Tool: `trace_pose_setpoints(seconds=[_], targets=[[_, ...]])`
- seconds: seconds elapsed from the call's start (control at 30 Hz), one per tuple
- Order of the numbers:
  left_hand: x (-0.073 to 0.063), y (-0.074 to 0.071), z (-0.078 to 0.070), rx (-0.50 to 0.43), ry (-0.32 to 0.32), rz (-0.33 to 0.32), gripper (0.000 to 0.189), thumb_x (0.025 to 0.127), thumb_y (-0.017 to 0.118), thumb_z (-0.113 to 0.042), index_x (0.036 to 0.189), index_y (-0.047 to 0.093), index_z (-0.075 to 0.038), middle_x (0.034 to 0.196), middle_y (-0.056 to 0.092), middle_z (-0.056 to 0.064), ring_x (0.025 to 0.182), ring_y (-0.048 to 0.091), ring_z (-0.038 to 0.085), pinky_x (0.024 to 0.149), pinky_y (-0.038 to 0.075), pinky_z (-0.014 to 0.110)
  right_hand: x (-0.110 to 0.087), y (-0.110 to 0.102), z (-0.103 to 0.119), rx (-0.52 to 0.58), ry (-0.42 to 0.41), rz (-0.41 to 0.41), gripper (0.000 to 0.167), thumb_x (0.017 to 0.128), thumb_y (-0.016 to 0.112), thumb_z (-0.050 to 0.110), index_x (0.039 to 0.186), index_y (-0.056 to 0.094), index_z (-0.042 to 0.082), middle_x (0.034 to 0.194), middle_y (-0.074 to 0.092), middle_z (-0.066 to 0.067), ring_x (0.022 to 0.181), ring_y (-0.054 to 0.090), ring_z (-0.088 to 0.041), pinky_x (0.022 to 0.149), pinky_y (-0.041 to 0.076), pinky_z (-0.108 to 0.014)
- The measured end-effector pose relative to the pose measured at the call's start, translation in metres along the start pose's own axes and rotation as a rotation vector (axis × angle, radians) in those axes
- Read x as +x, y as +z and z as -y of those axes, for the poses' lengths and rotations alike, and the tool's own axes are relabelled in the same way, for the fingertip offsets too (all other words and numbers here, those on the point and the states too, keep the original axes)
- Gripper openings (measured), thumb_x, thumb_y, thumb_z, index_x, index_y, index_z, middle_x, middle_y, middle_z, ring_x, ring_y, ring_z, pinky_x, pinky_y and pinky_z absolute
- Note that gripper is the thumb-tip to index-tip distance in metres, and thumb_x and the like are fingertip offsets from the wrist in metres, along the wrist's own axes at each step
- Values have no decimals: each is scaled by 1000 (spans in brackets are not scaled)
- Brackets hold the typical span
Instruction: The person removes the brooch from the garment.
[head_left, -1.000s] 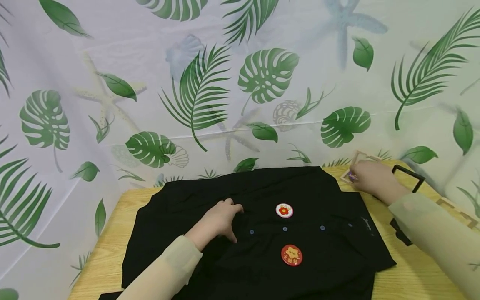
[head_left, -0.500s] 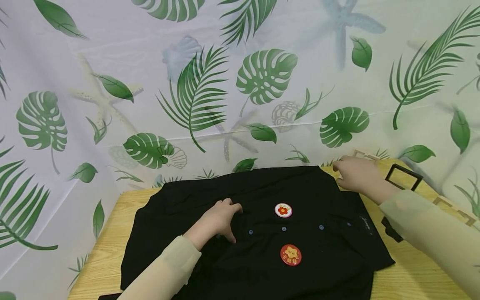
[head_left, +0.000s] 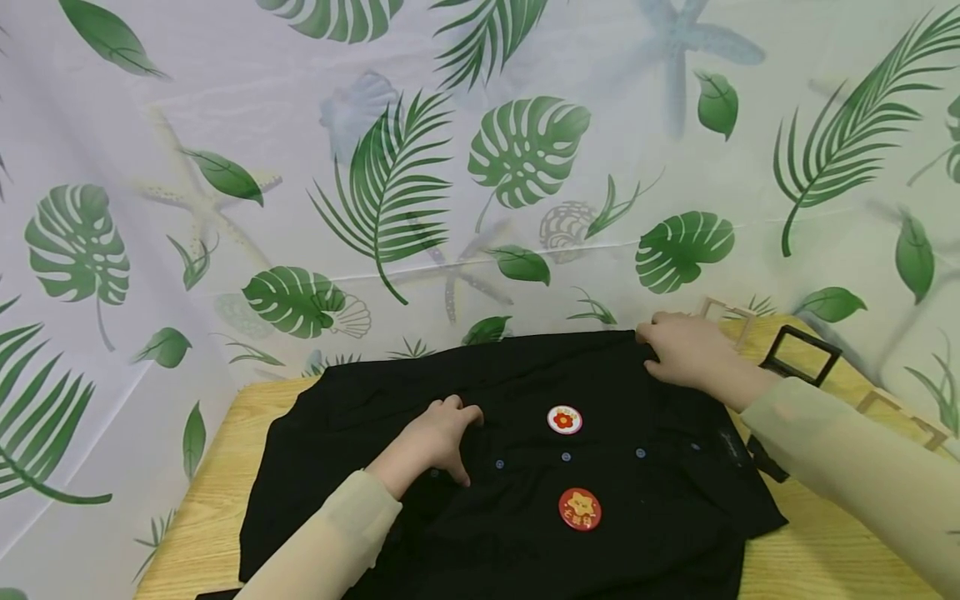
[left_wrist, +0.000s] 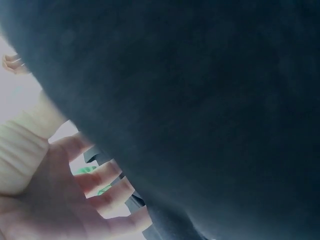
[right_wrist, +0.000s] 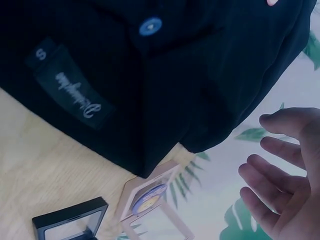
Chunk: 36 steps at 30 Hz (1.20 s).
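A black shirt lies spread out, with blue buttons down its front and a neck label in the right wrist view. On it sit a white round badge with a red flower and a red round badge with a gold star. My left hand is over the shirt, fingers spread and apart from the thumb; dark cloth fills much of the left wrist view. My right hand hovers by the shirt's far right edge. Its fingers are loosely bent, with nothing seen between them.
At the table's back right stand a pale open-lidded box, a black open-lidded box and another beige box. A purple-rimmed badge lies in the pale box. A leaf-print cloth hangs behind the wooden table.
My right hand has left the pale box and moved left to the shirt's far right edge. The left hand has stayed in place on the shirt. The view has shifted slightly.
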<state>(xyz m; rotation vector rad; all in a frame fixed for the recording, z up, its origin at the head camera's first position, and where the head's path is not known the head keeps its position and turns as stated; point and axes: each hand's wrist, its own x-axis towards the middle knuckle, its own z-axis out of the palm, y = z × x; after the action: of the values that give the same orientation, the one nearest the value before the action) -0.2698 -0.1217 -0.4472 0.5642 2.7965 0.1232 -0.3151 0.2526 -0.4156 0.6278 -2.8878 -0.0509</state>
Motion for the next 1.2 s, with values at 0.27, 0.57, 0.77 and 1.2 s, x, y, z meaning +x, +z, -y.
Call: trace_pose_setpoints(seconds=[0.27,0.57,0.77,1.2], targets=[[2,-3,-1,7,2,3,81,70,102,-30,139,61,-22,139,54,11,126,53,31,95,58,48,-2,1,20,1,-97,-36,27,82,86,14,105,75,4,90,68,-12,78,68,-29,70,58,-48],[1,-1,-4,7,-1,9,80,71,102,-29,140,61,-22,139,53,11,125,53,31,95,58,47,-3,4,44,-31,-193,-95,24,79,87,13,97,72,8,85,64,-8,72,65,-26,65,55,-45],[-2,0,-4,-2,-6,15,80,70,102,-27,138,61,-22,137,54,10,123,53,30,95,58,47,-1,6,58,-20,-194,-82,23,81,86,14,98,72,9,86,64,-8,74,65,-26,64,55,-44],[-1,0,-1,-21,-7,19,80,71,102,-27,140,61,-22,140,53,11,126,52,31,95,58,49,0,11,80,25,-221,-81,23,81,86,14,101,76,10,86,65,-6,69,61,-19,60,53,-39]])
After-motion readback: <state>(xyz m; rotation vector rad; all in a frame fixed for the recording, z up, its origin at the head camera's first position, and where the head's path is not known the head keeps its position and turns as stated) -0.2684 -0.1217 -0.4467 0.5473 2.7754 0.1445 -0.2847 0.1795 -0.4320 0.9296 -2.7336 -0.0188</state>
